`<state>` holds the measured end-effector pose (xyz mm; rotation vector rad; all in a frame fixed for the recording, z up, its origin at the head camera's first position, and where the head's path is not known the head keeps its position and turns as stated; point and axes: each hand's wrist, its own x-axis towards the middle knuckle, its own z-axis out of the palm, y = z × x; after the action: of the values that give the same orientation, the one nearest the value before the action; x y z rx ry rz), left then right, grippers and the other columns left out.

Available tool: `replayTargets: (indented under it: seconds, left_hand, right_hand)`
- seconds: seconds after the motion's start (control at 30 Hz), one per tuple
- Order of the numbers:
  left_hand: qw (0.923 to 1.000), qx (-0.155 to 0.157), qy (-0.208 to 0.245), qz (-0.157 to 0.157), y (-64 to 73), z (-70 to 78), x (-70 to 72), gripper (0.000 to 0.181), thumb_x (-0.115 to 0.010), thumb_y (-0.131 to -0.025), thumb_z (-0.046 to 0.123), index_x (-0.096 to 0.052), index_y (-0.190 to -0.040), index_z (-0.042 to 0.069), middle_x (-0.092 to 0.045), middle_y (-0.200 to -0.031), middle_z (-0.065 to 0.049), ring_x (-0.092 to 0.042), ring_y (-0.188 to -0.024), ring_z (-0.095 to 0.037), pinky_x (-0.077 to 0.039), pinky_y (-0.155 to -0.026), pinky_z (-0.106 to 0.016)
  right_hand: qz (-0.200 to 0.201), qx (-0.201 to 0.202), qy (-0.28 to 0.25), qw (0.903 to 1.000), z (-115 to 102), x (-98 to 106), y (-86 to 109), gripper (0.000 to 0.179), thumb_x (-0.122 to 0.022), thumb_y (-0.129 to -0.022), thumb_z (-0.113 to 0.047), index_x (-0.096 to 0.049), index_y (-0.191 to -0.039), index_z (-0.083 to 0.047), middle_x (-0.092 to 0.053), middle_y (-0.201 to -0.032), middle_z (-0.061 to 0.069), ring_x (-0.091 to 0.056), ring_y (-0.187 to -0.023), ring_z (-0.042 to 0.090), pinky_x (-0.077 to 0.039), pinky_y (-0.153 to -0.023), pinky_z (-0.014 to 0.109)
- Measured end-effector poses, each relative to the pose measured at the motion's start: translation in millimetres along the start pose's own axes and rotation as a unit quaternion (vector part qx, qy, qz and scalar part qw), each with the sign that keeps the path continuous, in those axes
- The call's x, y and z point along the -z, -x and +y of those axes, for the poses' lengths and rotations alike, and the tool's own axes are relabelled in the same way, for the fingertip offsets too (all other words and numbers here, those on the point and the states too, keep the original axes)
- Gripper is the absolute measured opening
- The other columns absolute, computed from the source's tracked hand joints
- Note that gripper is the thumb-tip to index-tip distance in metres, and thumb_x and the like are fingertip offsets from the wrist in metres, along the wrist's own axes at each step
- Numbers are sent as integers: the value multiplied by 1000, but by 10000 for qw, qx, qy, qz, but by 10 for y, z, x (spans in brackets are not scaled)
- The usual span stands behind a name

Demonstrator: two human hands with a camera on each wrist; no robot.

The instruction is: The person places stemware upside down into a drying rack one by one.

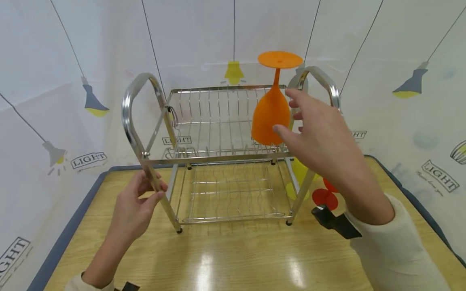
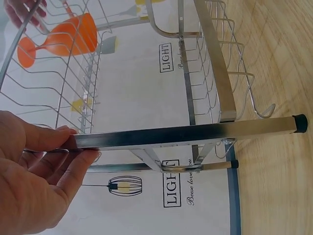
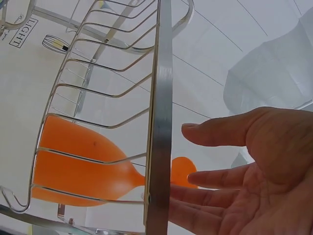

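An orange plastic wine glass (image 1: 271,115) stands upside down in the upper tier of a metal dish rack (image 1: 233,158), at its right end, foot upward. Beside it my right hand (image 1: 320,133) is spread, thumb and fingers apart, gripping nothing. The right wrist view shows a gap between this thumb and the orange glass (image 3: 83,166). My left hand (image 1: 136,202) pinches the rack's front left leg between thumb and fingers. Close up in the left wrist view, those fingers (image 2: 73,171) hold the metal bar.
Behind the rack's right leg, partly hidden, are a yellow cup-like item (image 1: 300,173) and a red item (image 1: 325,199) on the wooden table (image 1: 233,258). A white cloth (image 1: 204,40) printed with lamps hangs behind. The lower tier (image 1: 233,190) has wire slots.
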<state>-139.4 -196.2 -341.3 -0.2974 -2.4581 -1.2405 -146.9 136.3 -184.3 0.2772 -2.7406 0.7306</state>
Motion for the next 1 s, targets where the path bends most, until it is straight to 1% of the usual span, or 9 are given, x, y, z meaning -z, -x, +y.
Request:
replayTargets:
  seconds: [0.1,0.2,0.33,0.57,0.67,0.77,0.87,0.93,1.0]
  left_hand:
    - [10000,-32,-31,-11,0,-5,-3,33,-64,-87,-9,-54,-116,5,-68,-96,-7,-66,-92,-10,-58,-74,-18]
    - [10000,-44,72,-38,-10,-13,-5,34,-64,-87,-10,-54,-116,5,-67,-96,-8,-66,-93,-14,-57,-74,-18]
    - [9995,-50,290,-81,-25,-19,-2,34,-64,-87,-10,-54,-116,4,-67,-97,-9,-65,-92,-9,-57,-75,-17]
    - [9992,-28,386,-95,-23,-36,21,34,-63,-87,-11,-54,-116,4,-66,-97,-10,-63,-91,-2,-56,-75,-15]
    - [9992,-35,389,-97,-21,-48,22,35,-63,-87,-12,-54,-116,3,-67,-97,-11,-62,-91,1,-56,-75,-15]
    - [9995,-20,317,-94,-12,-52,22,35,-63,-86,-13,-54,-116,3,-67,-97,-11,-63,-91,1,-56,-75,-15]
    - [9997,25,221,-91,-3,-38,19,35,-64,-86,-12,-54,-116,3,-67,-97,-10,-64,-91,-2,-56,-75,-16]
    - [9998,73,178,-108,1,-24,16,35,-64,-86,-11,-53,-116,3,-67,-97,-10,-64,-92,-6,-57,-76,-17]
    - [9997,123,194,-121,7,-11,5,34,-64,-87,-10,-53,-116,4,-67,-97,-10,-65,-92,-9,-57,-76,-18]
  right_hand:
    - [168,114,11,9998,11,8,82,60,-63,-93,-25,-39,-148,-13,-57,-135,14,-63,-109,34,-57,-82,51]
    - [362,181,-43,9992,17,18,160,56,-64,-93,-24,-45,-145,-13,-60,-131,13,-64,-106,33,-57,-83,51]
    - [676,347,-69,9971,21,15,252,51,-66,-92,-21,-51,-139,-10,-63,-127,13,-65,-103,32,-57,-84,49]
    - [1152,691,-95,9909,91,-6,379,38,-66,-91,-18,-62,-128,-10,-70,-110,10,-70,-91,26,-59,-76,45]
    - [1232,666,-189,9900,126,-23,432,35,-66,-91,-18,-64,-125,-10,-71,-107,9,-70,-89,25,-60,-76,46]
    - [1262,576,-259,9900,165,-42,489,33,-65,-92,-19,-65,-124,-10,-71,-106,8,-70,-87,24,-60,-74,45]
    - [1370,493,-253,9890,221,-60,540,30,-65,-92,-20,-67,-121,-11,-72,-105,7,-69,-86,22,-57,-73,21]
    - [1468,433,-262,9879,260,-67,573,28,-66,-92,-21,-68,-118,-11,-73,-101,6,-69,-83,22,-49,-71,6]
    - [1521,329,-307,9873,294,-71,609,26,-65,-92,-22,-69,-116,-12,-73,-98,6,-70,-80,24,-39,-68,-3]
